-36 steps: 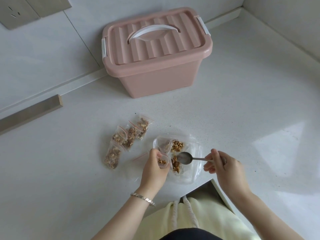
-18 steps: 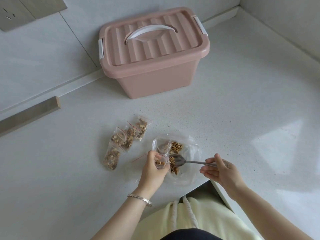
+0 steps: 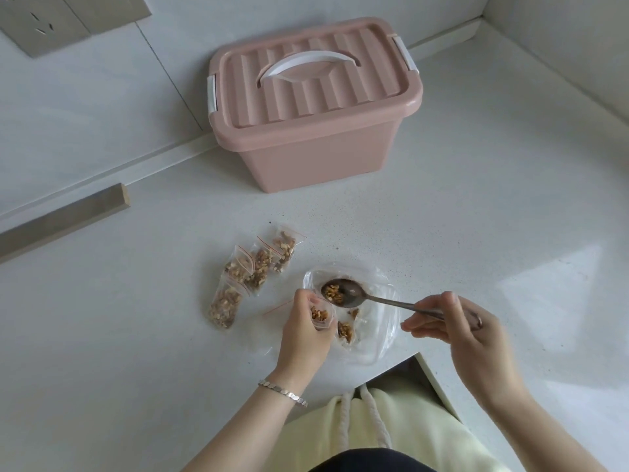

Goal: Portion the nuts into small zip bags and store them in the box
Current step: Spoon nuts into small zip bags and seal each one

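— While the left hand (image 3: pixel 303 330) grips the small zip bag (image 3: pixel 320 316) by its mouth, what has changed with the spoon (image 3: pixel 355 294)?
— Half a second ago its bowl sat low in the large clear bag (image 3: pixel 381 335). Now it is raised, loaded with nuts (image 3: pixel 332 292), just beside the small bag's opening. The right hand (image 3: pixel 456 321) pinches the handle.
— And the rest?
— Filled bags (image 3: pixel 252 270) lie clustered to the left on the counter (image 3: pixel 442 216). The pink box (image 3: pixel 313 103) stands behind, lid on, as before.
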### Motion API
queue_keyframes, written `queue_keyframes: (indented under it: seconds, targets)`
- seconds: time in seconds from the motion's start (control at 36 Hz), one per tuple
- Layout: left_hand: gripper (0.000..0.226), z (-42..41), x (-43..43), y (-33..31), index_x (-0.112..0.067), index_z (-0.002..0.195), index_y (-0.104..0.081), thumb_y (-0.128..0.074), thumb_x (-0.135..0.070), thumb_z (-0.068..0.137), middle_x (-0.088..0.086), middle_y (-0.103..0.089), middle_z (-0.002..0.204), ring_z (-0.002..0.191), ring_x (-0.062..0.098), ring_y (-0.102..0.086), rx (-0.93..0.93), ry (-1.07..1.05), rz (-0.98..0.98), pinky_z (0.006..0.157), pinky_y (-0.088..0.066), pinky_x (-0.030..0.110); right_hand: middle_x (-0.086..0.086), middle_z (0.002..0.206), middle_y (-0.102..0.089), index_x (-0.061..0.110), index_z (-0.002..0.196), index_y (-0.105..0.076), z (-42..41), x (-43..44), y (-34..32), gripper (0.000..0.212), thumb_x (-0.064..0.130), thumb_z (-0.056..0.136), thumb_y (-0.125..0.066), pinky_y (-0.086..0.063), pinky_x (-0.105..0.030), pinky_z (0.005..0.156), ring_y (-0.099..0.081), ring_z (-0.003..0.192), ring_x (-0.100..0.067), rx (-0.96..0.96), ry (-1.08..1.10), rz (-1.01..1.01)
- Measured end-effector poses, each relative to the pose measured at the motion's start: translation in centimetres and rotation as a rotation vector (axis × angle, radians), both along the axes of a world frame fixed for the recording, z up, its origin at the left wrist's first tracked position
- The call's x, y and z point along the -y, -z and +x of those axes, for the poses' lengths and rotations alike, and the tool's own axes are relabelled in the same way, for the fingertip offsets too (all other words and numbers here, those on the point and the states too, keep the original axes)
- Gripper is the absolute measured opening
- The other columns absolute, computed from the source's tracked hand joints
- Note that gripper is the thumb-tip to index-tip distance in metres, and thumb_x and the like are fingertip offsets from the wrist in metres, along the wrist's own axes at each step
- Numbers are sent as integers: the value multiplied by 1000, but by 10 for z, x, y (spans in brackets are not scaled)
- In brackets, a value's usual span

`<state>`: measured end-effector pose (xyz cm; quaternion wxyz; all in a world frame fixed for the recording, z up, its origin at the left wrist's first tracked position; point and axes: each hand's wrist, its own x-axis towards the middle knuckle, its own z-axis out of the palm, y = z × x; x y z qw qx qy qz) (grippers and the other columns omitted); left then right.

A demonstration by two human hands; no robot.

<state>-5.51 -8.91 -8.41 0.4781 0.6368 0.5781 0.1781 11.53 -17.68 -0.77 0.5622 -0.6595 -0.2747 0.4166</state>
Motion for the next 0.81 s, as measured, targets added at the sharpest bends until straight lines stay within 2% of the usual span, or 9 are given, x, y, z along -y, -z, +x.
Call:
queue_keyframes:
  seconds: [0.06, 0.14, 0.25, 0.33, 0.44, 0.5, 0.58, 0.72, 0.81]
  targets:
    - [30, 1, 0, -3, -24, 91, -38, -65, -13, 84, -8, -53, 92, 79, 2, -56, 2, 5, 13, 56, -41, 5, 2, 72, -72, 23, 77, -69, -6, 0, -3, 59, 75, 75, -42, -54, -19, 65, -68, 68, -12, 158, -91, 19]
    - [28, 2, -1, -4, -22, 95, -41, -66, -14, 83, -8, -55, 90, 76, 0, -58, 33, -2, 23, 58, -43, 6, 20, 79, -68, 38, 77, -66, -10, -1, -6, 45, 70, 83, -36, -49, -13, 66, -65, 74, 1, 435, -247, 54]
    - [31, -1, 0, -1, -29, 91, -40, -67, -15, 82, -7, -57, 91, 81, 2, -59, 32, -18, 52, 62, -44, 6, 24, 93, -64, 35, 94, -62, -11, -2, -7, 36, 59, 91, -36, -48, -10, 69, -63, 79, 8, 556, -284, 155]
    - [35, -5, 0, -1, -30, 85, -38, -67, -12, 81, -6, -57, 88, 79, 6, -59, 26, -44, 62, 63, -45, 8, 22, 91, -64, 34, 81, -65, -9, -3, -8, 40, 59, 92, -34, -47, -9, 69, -63, 78, 7, 569, -225, 182]
    - [31, -16, -3, -11, -28, 83, -41, -70, -17, 80, -14, -57, 82, 73, -6, -59, 9, -144, 96, 60, -45, 9, 18, 77, -68, 35, 76, -65, -8, -5, -6, 41, 59, 89, -35, -45, -7, 65, -64, 71, 0, 495, -145, 96]
    - [29, -27, -7, -13, -26, 84, -43, -72, -25, 78, -16, -58, 80, 69, -4, -61, -39, -258, 128, 62, -50, 21, 15, 69, -67, 29, 67, -62, -10, -7, -4, 42, 54, 85, -34, -44, -9, 61, -63, 67, -4, 470, -120, 33]
    - [32, -50, -19, -6, -33, 81, -41, -72, -37, 73, -13, -61, 84, 72, 16, -66, -115, -459, 85, 67, -54, 42, 11, 62, -65, 28, 63, -60, -14, -12, -2, 44, 58, 80, -32, -44, -18, 57, -59, 62, -11, 472, -135, -46]
    - [37, -80, -38, 2, -22, 87, -39, -71, -36, 73, -8, -60, 87, 84, 28, -63, -324, -575, 63, 70, -47, 32, 8, 59, -63, 23, 57, -57, -23, -22, 5, 52, 62, 86, -38, -42, -30, 57, -52, 56, -18, 505, -221, -96]
    - [40, -90, -41, 9, -18, 89, -39, -73, -29, 72, -5, -59, 91, 90, 29, -62, -298, -586, 23, 71, -49, 34, 7, 60, -63, 22, 57, -57, -29, -27, 5, 44, 52, 81, -37, -41, -31, 58, -53, 57, -18, 494, -266, -120]
